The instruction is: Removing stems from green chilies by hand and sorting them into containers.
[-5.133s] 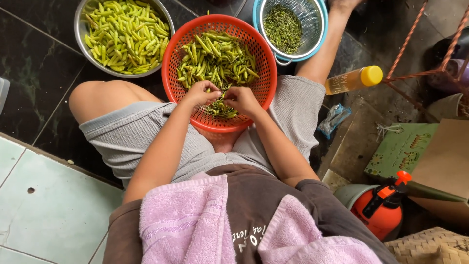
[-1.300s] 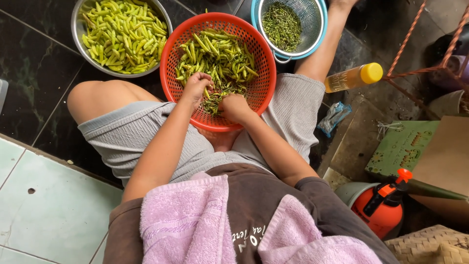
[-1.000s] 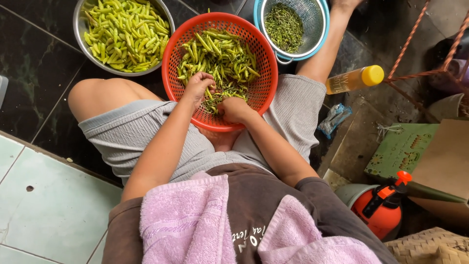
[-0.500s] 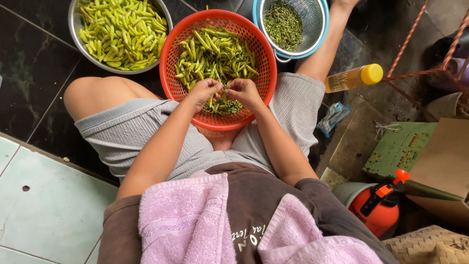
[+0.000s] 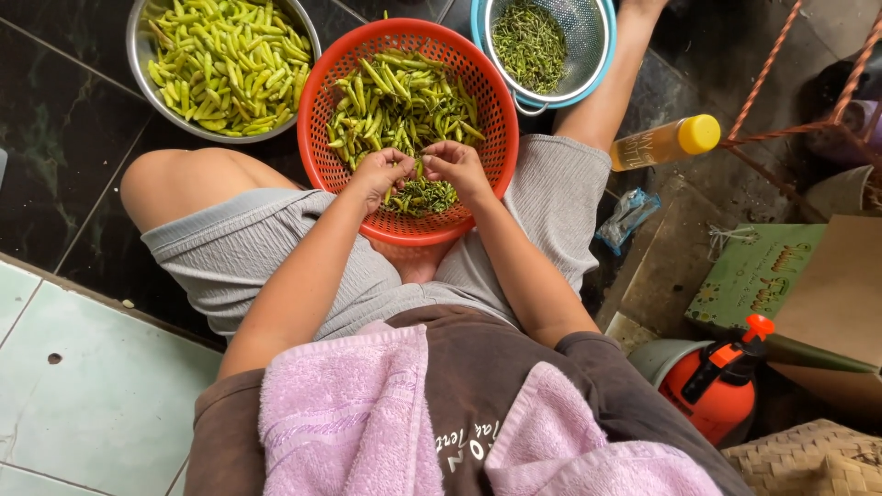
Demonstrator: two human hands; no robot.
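An orange plastic basket (image 5: 323, 124) sits between my knees, filled with green chilies (image 5: 404, 92) and a heap of pulled stems (image 5: 424, 196) at its near side. My left hand (image 5: 379, 174) and my right hand (image 5: 457, 167) meet over that heap, fingertips pinched together on one green chili (image 5: 417, 169) held between them. A steel bowl (image 5: 138, 69) of yellow-green chilies stands at the far left. A blue colander (image 5: 602, 55) with dark green stems stands at the far right of the basket.
A yellow-capped bottle (image 5: 666, 141) lies by my right leg, a small plastic packet (image 5: 625, 219) near it. At the right are a green box (image 5: 755, 276), cardboard, an orange spray bottle (image 5: 721, 386) and a woven mat (image 5: 808, 464). A pink towel (image 5: 349, 413) hangs over my shoulders.
My left hand drew back from the chili pile toward the near rim. Both hands have come together over the stem heap, pinching one chili.
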